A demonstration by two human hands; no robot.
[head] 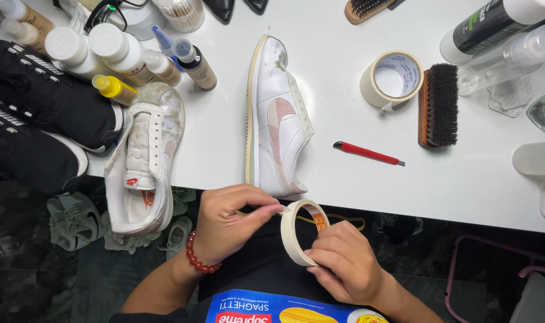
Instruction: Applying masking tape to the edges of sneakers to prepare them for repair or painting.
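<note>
matt paper tape roll (296, 233), smooth white leather shoe (278, 122), bristly wooden brush (438, 106).

Cream tape roll (297, 233), white sneaker (276, 119) with a dusty-pink swoosh, red cutter (368, 153), white table (463, 173).

This looks like a shoe-cleaning or shoe-repair workshop. A white bench (463, 179) carries footwear and the tools of that trade: a white sneaker with a pink side mark (277, 119) lies on its side near the bench's front edge, and a second white sneaker (144, 161) hangs over that edge further left. Black sneakers (39, 113) sit at the left end. Along the back edge stands a cluster of small dropper and squeeze bottles (123, 57). Toward the right lie a dark bristle brush (438, 106), a roll of masking tape (392, 79), a red utility knife (368, 153) and a spray bottle (493, 24).
</note>
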